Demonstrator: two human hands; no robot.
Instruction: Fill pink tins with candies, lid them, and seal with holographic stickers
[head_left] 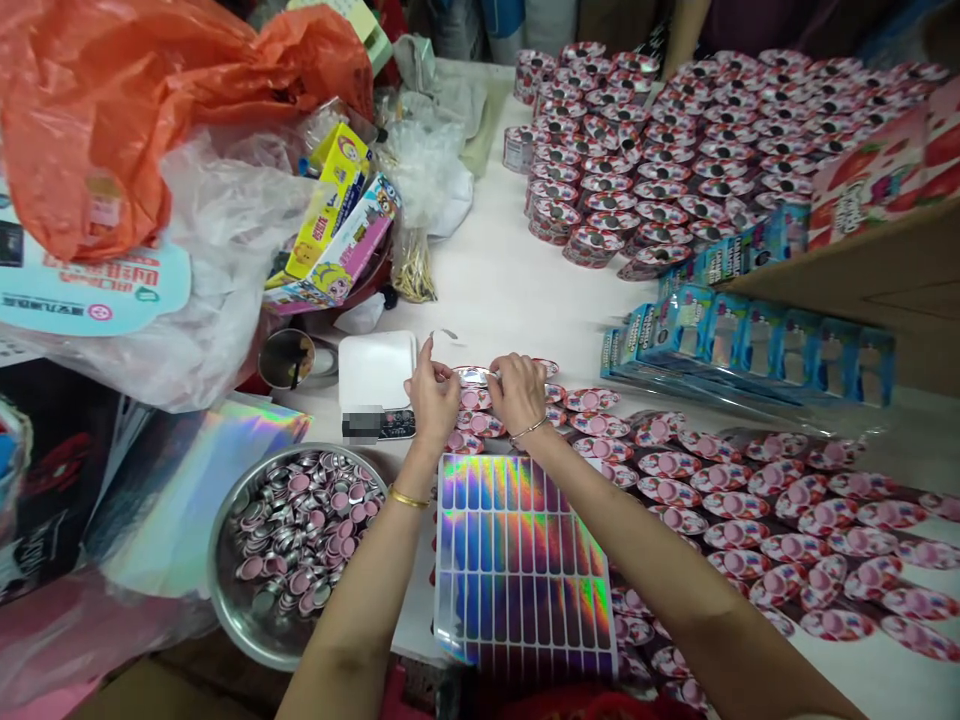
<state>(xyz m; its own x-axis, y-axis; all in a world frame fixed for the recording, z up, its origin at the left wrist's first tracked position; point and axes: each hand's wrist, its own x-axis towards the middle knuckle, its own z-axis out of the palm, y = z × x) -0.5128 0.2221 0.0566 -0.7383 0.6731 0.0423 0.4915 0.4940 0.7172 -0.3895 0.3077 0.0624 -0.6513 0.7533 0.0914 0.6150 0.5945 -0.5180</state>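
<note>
A small oval red-and-white package (474, 376) with a shiny silvery top lies between my two hands. My left hand (435, 396) has its thumb at the package's left end, its index finger raised and the other fingers curled. Bent over the right end are the fingers of my right hand (520, 392), which hide that part. Beside the left index fingertip shows a thin greyish sliver (444, 334), too small to name. Similar packages with pink round caps (594, 400) stand in rows around. Nearest my forearms lies a sheet of rainbow-shiny rectangular stickers (525, 560).
On the left are a metal bowl (225, 580) of small round caps, a white scale (376, 370), a metal cup (286, 358) and an orange plastic bag (150, 100). Many packages (592, 245), blue boxes (727, 330) and a carton (892, 280) stand right. Someone's arm (684, 35) shows behind.
</note>
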